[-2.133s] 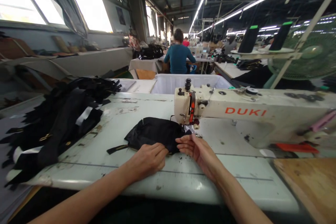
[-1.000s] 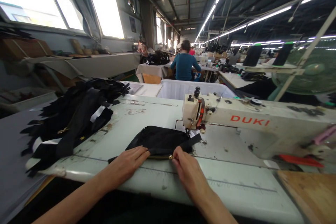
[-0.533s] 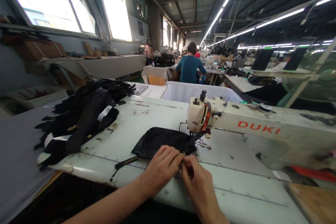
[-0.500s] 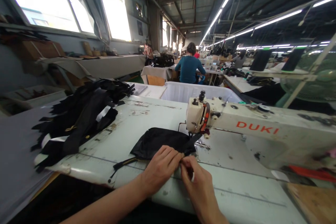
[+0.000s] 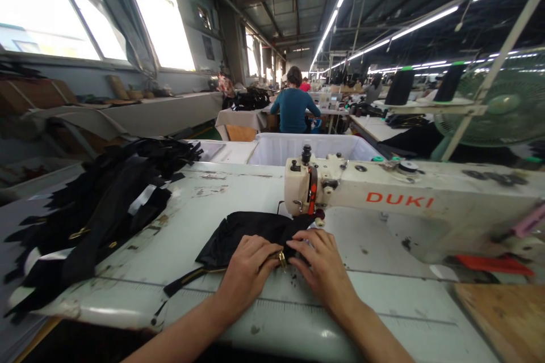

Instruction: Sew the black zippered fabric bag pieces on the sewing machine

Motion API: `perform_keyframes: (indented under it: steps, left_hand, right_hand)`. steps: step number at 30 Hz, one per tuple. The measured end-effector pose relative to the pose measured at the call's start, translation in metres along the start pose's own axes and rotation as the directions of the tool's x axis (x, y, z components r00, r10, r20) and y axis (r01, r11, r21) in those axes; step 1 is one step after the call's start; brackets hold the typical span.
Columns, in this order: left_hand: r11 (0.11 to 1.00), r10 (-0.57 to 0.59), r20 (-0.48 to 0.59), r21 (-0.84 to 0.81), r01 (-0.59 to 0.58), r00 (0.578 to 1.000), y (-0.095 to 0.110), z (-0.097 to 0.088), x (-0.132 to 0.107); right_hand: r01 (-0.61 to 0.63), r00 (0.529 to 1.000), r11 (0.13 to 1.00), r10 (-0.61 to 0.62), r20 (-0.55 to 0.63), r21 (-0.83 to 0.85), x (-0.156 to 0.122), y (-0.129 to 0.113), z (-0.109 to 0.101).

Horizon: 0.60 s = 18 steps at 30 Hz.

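Note:
A black fabric piece (image 5: 251,231) with a zipper lies on the sewing table (image 5: 238,181), under the needle end of the white DUKI sewing machine (image 5: 400,201). My left hand (image 5: 249,272) presses on its near edge with curled fingers, beside a gold zipper pull (image 5: 281,259). My right hand (image 5: 326,266) lies flat on the fabric just right of the pull, fingers stretched toward the left hand. A black zipper tail (image 5: 187,279) trails off to the left of the piece.
A heap of black fabric pieces (image 5: 102,204) covers the table's left side. A white bin (image 5: 272,147) stands behind the machine. A wooden board (image 5: 502,317) sits at the right. A green fan (image 5: 502,102) and thread cones (image 5: 402,85) stand right. A person in a teal top (image 5: 293,105) sits ahead.
My hands have gone from pinching the zipper end together to lying on the fabric on either side of the gold pull. The camera has shifted slightly right and down.

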State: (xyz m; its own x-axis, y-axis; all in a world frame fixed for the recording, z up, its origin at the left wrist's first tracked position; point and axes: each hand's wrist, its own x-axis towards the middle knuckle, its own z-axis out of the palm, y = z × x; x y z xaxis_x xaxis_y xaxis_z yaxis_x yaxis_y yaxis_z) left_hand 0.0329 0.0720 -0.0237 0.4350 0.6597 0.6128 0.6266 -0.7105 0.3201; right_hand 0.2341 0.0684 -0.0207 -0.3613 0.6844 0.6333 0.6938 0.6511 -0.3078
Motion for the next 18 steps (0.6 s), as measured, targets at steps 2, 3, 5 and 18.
perform_keyframes:
  steps: [2,3,5,18]
  left_hand:
    - [1.0,0.029,-0.012,0.005,-0.028,1.0,0.0,0.0,0.001]
    - [0.999,0.045,-0.015,0.011,-0.045,0.999,0.0,0.0,0.001]
    - [0.997,0.078,-0.013,0.03,-0.078,0.997,0.0,0.0,0.001]
    - [0.825,0.48,0.254,0.195,-0.531,0.84,-0.015,-0.006,-0.007]
  right_hand:
    - [0.025,1.0,1.0,-0.025,-0.013,-0.006,0.001,0.001,0.003]
    - [0.038,0.999,0.999,-0.038,-0.021,-0.011,0.001,0.001,0.004]
    - [0.066,0.997,0.998,-0.067,-0.037,-0.023,-0.001,0.002,0.004]
    - [0.462,0.871,0.877,-0.421,0.254,-0.129,-0.009,0.01,0.003]
